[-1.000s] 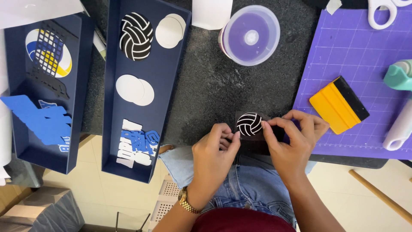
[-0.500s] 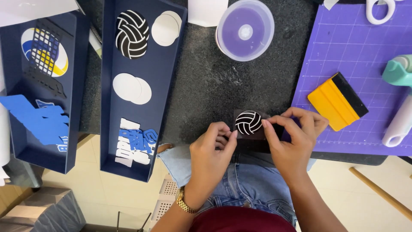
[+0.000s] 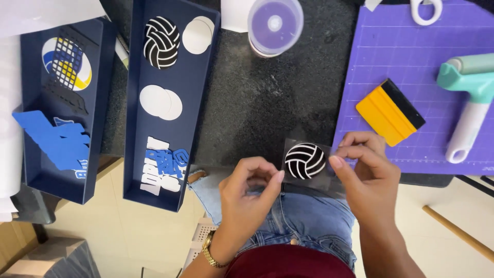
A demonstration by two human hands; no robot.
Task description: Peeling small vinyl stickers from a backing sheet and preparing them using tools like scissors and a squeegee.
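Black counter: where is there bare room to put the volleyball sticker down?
The black counter is bare between the middle tray and the purple mat, below the round tub. The mat is crowded by the yellow scraper and roller; both trays are full.

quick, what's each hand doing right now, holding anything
Left hand: fingers pinched together just left of the volleyball sticker sheet; grip on it cannot be told.
Right hand: pinching the sheet's right edge.
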